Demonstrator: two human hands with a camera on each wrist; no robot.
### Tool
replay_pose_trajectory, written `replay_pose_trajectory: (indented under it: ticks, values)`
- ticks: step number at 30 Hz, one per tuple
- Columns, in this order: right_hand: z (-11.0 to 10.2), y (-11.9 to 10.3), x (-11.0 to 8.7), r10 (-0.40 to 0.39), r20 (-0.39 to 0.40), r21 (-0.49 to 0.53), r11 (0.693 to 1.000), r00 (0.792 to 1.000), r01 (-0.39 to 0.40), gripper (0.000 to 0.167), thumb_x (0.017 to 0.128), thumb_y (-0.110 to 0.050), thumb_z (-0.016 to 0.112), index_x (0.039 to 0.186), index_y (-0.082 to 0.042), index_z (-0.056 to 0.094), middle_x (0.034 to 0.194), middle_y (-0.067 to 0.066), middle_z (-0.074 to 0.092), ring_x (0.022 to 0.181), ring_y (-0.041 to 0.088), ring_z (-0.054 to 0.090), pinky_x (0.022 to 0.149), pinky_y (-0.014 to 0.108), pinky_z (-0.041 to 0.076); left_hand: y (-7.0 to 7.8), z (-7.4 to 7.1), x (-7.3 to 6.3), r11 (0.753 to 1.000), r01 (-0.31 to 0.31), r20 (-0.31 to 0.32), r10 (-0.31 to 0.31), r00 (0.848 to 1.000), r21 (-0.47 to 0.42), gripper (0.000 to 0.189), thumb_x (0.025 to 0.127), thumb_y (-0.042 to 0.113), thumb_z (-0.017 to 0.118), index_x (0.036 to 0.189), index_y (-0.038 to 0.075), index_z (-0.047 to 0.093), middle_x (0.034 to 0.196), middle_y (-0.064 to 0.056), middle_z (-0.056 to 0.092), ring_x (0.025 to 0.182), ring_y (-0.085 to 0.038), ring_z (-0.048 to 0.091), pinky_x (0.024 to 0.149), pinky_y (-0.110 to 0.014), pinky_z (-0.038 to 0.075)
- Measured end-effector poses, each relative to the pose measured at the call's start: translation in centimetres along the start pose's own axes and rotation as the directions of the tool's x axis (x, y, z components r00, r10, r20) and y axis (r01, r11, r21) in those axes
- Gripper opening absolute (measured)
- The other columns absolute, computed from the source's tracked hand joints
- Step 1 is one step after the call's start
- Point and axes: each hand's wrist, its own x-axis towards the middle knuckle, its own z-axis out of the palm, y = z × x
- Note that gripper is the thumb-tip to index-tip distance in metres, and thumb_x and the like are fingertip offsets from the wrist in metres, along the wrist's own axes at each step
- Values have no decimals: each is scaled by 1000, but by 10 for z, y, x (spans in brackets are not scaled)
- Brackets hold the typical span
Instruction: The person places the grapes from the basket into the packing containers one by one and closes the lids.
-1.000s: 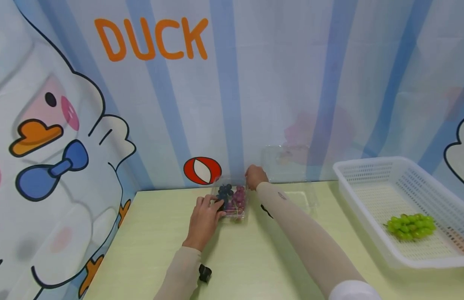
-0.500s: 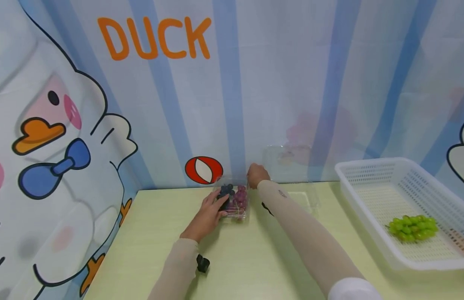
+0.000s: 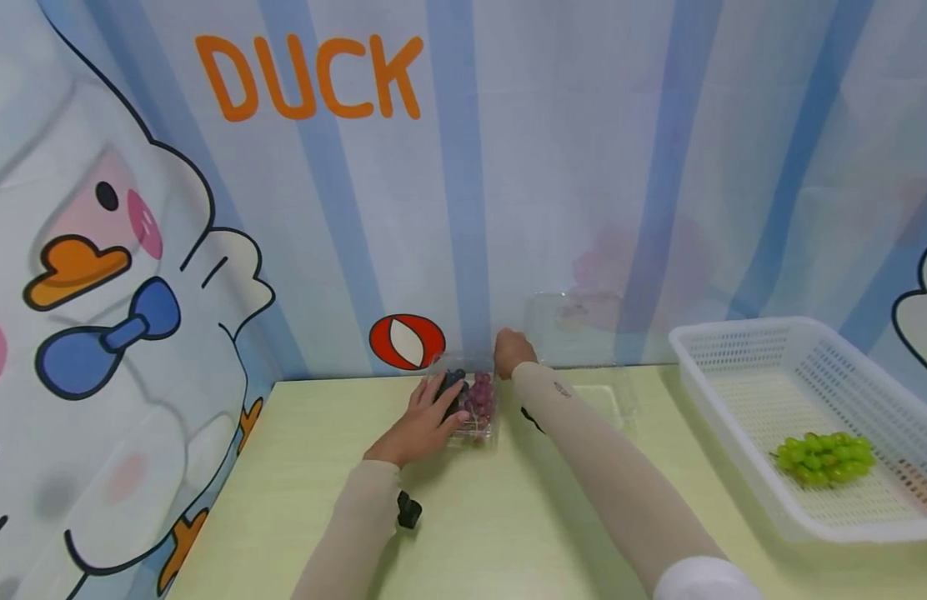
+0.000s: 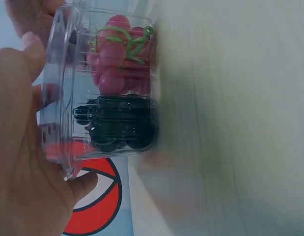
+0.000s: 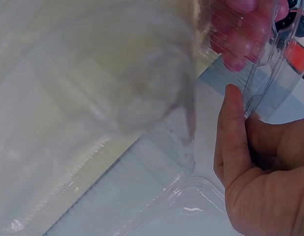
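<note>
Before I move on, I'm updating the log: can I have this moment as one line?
left hand: on clear box | right hand: pinching box edge | boxed: dark grapes, pink grapes | white basket: green grapes

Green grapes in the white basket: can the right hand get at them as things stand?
Probably yes, once freed: the right hand seems to pinch the clear box at its edge, but the green grapes lie uncovered in the open-topped white basket on that side.

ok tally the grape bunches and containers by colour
Dark blue bunch of round grapes: 1
Pinkish-red bunch of round grapes: 1
Bright green bunch of round grapes: 1
Clear rectangular plastic boxes: 2
White rectangular plastic basket: 1
Total: 6
</note>
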Motion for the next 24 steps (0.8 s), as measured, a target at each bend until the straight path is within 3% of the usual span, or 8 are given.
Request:
replay_pose_trajectory:
  ticks: [7, 11, 18, 24]
  values:
    - [5, 1, 1, 7, -16, -26, 1000, 1000, -7, 11, 94, 7, 63, 95, 3, 74, 96, 17, 75, 78, 24, 69, 62, 34, 57, 3, 10, 13, 989, -22, -138, 42, 990, 146, 64, 107, 55, 38, 160, 22, 35, 169, -16, 16, 151, -48, 20, 110, -67, 37]
    - [7, 2, 3, 13, -19, -39, 999, 1000, -14, 11, 94, 6, 63, 96, 3, 74, 98, 17, 75, 81, 25, 69, 65, 35, 58, 4, 15, 20, 980, -18, -206, 59, 977, 197, 62, 106, 54, 41, 158, 21, 39, 167, -17, 22, 150, -49, 23, 107, -68, 39]
    - [7, 1, 3, 2, -13, -35, 999, 1000, -2, 12, 96, 4, 61, 96, 3, 74, 95, 16, 75, 81, 27, 71, 64, 35, 58, 5, 17, 33, 956, -26, -218, 93, 971, 292, 63, 105, 54, 42, 159, 22, 38, 167, -15, 24, 153, -45, 16, 108, -65, 40]
    - [3, -1, 4, -6, -14, -31, 1000, 1000, 6, 15, 99, 1, 59, 95, 3, 74, 92, 16, 75, 79, 26, 71, 62, 35, 57, 8, 14, 34, 963, -24, -236, 90, 968, 270, 61, 105, 52, 42, 158, 24, 40, 167, -14, 24, 153, -46, 15, 109, -66, 39]
